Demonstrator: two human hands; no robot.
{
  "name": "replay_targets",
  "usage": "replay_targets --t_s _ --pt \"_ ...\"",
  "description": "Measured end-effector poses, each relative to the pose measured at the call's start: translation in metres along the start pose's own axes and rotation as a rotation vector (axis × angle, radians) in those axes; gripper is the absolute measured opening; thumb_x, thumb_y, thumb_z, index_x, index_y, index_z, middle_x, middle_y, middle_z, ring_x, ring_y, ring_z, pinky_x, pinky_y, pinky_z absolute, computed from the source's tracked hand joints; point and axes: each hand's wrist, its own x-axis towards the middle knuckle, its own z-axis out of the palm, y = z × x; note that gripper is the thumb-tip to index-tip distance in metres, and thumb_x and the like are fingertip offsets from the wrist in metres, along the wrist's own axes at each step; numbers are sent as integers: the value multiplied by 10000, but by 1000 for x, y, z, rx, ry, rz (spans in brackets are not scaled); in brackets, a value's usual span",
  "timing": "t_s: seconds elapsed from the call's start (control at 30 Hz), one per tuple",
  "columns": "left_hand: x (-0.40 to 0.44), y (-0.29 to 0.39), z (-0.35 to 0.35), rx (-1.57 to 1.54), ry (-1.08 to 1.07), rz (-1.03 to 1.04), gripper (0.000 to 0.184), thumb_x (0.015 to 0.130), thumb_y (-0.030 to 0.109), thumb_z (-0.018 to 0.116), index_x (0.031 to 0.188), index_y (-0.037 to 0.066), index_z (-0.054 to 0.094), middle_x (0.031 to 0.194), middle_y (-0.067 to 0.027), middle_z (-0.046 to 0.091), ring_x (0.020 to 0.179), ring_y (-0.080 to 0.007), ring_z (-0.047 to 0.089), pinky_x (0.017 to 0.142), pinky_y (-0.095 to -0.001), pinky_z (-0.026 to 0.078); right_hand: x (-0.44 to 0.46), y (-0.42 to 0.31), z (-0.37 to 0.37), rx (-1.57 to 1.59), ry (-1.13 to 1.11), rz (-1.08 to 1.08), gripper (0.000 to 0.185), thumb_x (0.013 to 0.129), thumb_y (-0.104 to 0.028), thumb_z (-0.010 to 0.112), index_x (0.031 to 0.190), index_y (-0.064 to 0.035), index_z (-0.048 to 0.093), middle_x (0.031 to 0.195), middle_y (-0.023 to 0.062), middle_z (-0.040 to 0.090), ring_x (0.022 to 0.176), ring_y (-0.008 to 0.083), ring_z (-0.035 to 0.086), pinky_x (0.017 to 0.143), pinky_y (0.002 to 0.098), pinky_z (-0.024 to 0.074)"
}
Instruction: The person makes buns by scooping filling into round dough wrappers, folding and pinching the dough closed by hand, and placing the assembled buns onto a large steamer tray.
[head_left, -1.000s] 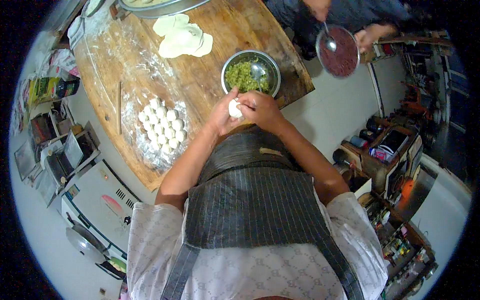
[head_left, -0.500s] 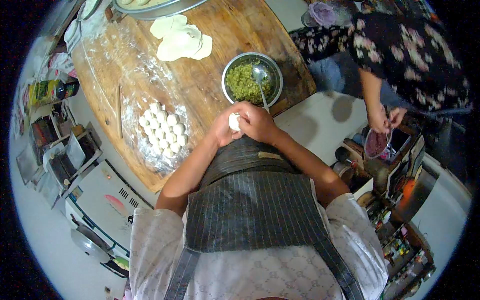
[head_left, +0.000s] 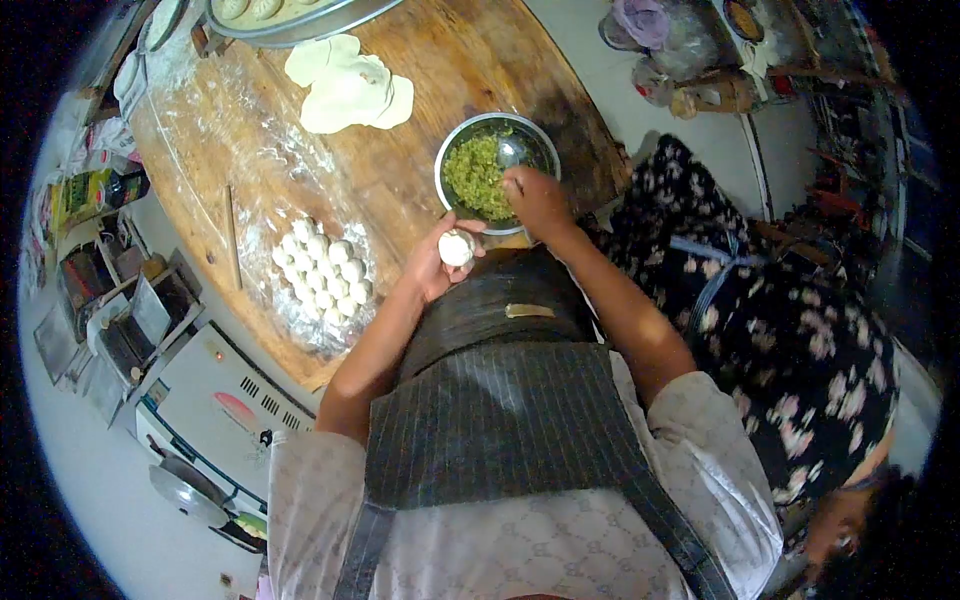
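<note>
In my left hand (head_left: 428,262) rests a round white dough bun (head_left: 457,249), cupped by the fingers close to the apron. My right hand (head_left: 541,204) is closed on the handle of a metal spoon (head_left: 511,151). The spoon's bowl dips into a steel bowl (head_left: 440,185) partly filled with chopped green filling (head_left: 476,172). That steel bowl stands near the table's edge, just beyond both hands. Flat dough wrappers (head_left: 350,92) lie overlapped farther back on the wooden table.
Several small dough pieces (head_left: 325,272) sit clustered on flour at the left, beside a thin rolling pin (head_left: 233,238). A round metal tray (head_left: 290,38) with buns is at the back. At the right, a person in a flowered dress (head_left: 790,370) bends close to my right arm.
My right hand has left the bun and gone forward to grasp the spoon in the bowl. My left hand still holds the bun. The other person has moved nearer and bent down.
</note>
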Motion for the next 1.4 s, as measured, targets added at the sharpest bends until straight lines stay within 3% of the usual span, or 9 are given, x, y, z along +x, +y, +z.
replay_targets --t_s 0.2,0.5,0.73,0.83,0.9,1.1,1.2,1.33,1.4 --pt "-4 12 7 -1 -8 48 461 1002 435 347 1079 61 605 724 -97 646 455 -128 491 370 -227 305 43 17 11 -343 -101 151 178 831 -235 615 926 -90 656 829 163 667 769 370 643 672 478 502" --pt "-6 18 5 -42 43 40 457 1002 439 353 1081 65 602 737 -98 656 456 -112 495 367 -215 305 59 13 33 -488 -115 202 222 818 -269 616 869 -53 606 808 189 662 757 387 645 657 508 500" --pt "-6 29 7 -68 35 137 491 989 461 349 1122 50 584 763 -101 663 503 -135 560 376 -211 381 64 6 34 -544 -103 289 216 811 -253 602 857 -42 610 811 188 665 748 388 647 659 512 504" --pt "0 36 8 -117 63 205 495 988 479 346 1086 66 601 765 -94 660 500 -131 540 396 -208 389 54 -5 18 -440 -162 246 203 806 -233 598 860 -41 637 807 176 668 754 370 652 661 486 506" --pt "3 38 9 -122 45 265 491 986 490 349 1061 84 616 766 -85 657 492 -121 517 403 -202 382 33 -29 2 -97 -126 84 170 810 -192 616 868 -37 653 770 146 668 707 278 661 636 408 505" --pt "2 41 25 -106 68 388 436 987 440 417 1042 44 591 787 -66 633 543 -107 524 449 -212 396 -3 -98 -20 311 -190 68 123 836 -140 640 859 -19 635 704 84 640 636 118 586 596 297 469" --pt "-4 39 41 -64 172 414 395 988 399 439 1034 36 587 802 -53 621 561 -104 532 443 -212 380 -7 -109 -21 348 -136 -29 133 843 -149 644 863 -18 631 699 66 636 622 124 586 597 297 470" --pt "-7 33 41 -29 130 420 366 985 370 458 1029 31 589 800 -49 620 577 -104 542 438 -219 381 -12 -109 -20 323 -120 9 121 840 -120 659 847 -11 607 692 56 633 616 102 575 584 285 467" --pt "-9 31 45 36 130 464 347 984 354 462 1024 36 593 801 -46 619 579 -102 545 434 -220 380 -12 -105 -16 676 -188 149 114 830 -78 669 819 -7 580 688 51 626 632 78 567 569 271 459"
